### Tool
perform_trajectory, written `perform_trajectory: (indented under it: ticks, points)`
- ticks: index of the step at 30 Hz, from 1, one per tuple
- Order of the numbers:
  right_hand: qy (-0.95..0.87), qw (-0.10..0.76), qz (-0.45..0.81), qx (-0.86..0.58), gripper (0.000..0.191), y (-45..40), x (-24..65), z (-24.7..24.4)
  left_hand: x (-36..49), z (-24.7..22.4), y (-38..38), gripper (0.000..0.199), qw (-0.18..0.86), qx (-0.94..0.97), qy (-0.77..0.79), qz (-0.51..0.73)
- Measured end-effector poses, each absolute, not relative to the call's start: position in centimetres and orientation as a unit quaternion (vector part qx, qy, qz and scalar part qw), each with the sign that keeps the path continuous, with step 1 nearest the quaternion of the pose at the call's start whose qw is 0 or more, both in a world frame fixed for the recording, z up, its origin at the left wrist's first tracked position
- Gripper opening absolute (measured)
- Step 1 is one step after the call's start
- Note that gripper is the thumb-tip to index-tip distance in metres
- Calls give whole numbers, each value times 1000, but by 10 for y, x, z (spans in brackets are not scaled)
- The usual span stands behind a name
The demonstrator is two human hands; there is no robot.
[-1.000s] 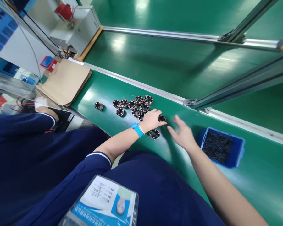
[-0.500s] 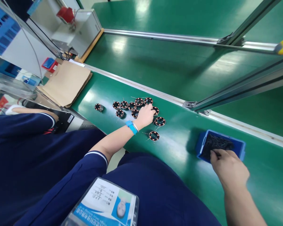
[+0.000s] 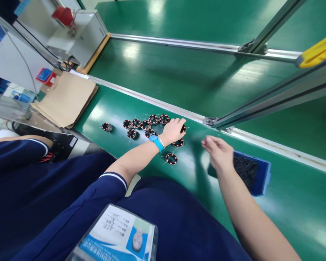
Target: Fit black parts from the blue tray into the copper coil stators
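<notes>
Several motor stators, dark rings with copper windings and loose wire ends, stand on the green table [image 3: 119,159]. My left hand [image 3: 174,131], with a blue band at the wrist, has its fingers closed around one stator [image 3: 183,128], which it partly hides. Just below that hand is another stator [image 3: 178,143], and nearer to me stands a further stator [image 3: 171,158]. My right hand [image 3: 219,151] is in the air between the stators and a blue bin [image 3: 266,177]. Its fingertips are pinched together; what they hold is too small to make out. Thin black strips [image 3: 244,170] fill much of the bin.
A lone stator [image 3: 105,127] stands at the left. Brown cardboard sheets [image 3: 66,96] lie farther left, near a co-worker's arm [image 3: 29,139]. A metal post [image 3: 274,94] rises behind the bin, with a yellow cutter [image 3: 317,50] near it. A metal rail [image 3: 152,99] runs along the table's back.
My right hand has come out of the blue bin and moved left toward the stators, fingers pinched. My left hand stays at the same stator, its fingers shifted slightly. The whole view has shifted slightly.
</notes>
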State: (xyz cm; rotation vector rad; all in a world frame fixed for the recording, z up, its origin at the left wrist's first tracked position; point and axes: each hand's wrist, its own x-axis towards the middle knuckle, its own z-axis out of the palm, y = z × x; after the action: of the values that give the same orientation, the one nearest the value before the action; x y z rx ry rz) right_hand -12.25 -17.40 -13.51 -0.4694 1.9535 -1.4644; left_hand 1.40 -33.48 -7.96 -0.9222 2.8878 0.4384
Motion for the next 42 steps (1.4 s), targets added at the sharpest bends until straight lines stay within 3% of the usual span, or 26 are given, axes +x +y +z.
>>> perform_trajectory:
  ticks: [5, 12, 42]
  points:
    - [709, 403, -566, -119, 25, -249, -116, -157, 14, -79, -330, 31, 44, -325, 933, 145]
    - [690, 439, -567, -101, 23, -255, -113, -158, 13, -80, -328, 27, 42, -338, 927, 157]
    - [660, 432, -610, -75, 19, -259, -108, -162, 15, -78, -328, 28, 43, -340, 925, 166]
